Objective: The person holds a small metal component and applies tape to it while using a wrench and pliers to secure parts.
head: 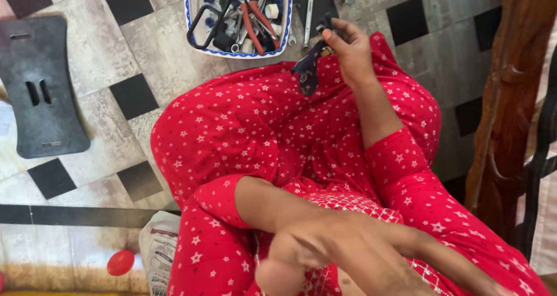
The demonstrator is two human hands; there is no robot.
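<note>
I sit on a tiled floor in a red dress with white stars. My right hand is raised over my knee, fingers pinched on a small dark blue piece with a black upper end that hangs down from the fingertips. Just beyond it stands a white tray with a blue rim, holding red-handled pliers, spanners and other tools. My left hand is close to the camera and blurred, its fingers apart and stretched to the right, with nothing seen in it.
A black flat board with two slots lies on the floor at the left. A red ball and a printed white bag lie at the lower left. Carved brown wooden furniture stands along the right edge.
</note>
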